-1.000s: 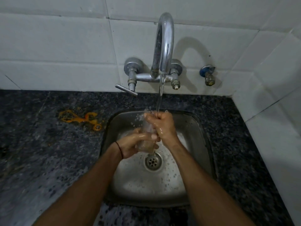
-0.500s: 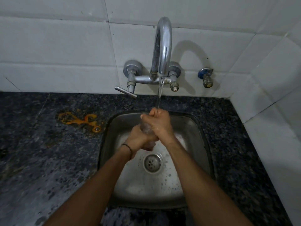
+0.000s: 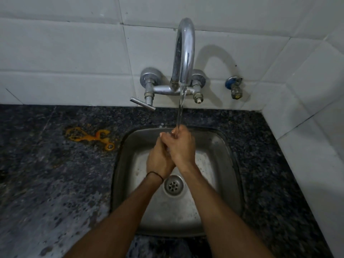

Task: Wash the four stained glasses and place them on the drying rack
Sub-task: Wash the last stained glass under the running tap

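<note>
Over the sink I have both hands pressed together under the running water. My right hand (image 3: 179,146) sits on top, fingers curled and closed, with the stream striking its knuckles. My left hand (image 3: 158,161) lies beneath and to the left of it, wrapped up against the right one, with a thin black band (image 3: 154,174) round its wrist. Whether either hand is gripping something I cannot tell: the glass is hidden where the palms meet, and only a faint wet glint shows between them, too small to read as glass, so I can say nothing of its stains or of any marking on it.

Water (image 3: 181,107) falls in a narrow clear column from the curved chrome tap (image 3: 184,53), which is mounted on the white tiled wall (image 3: 65,53); its lever handle (image 3: 142,104) points out to the left. Below my hands is the steel sink (image 3: 229,164), wet and speckled with droplets, with its round drain (image 3: 173,185) just beside my left wrist. Left of the sink, on the dark speckled stone counter (image 3: 46,183), lies an orange stain (image 3: 89,135) in a looping smear. A small valve with a blue collar (image 3: 235,86) juts from the wall to the right of the tap. No writing or brand mark is readable anywhere
</note>
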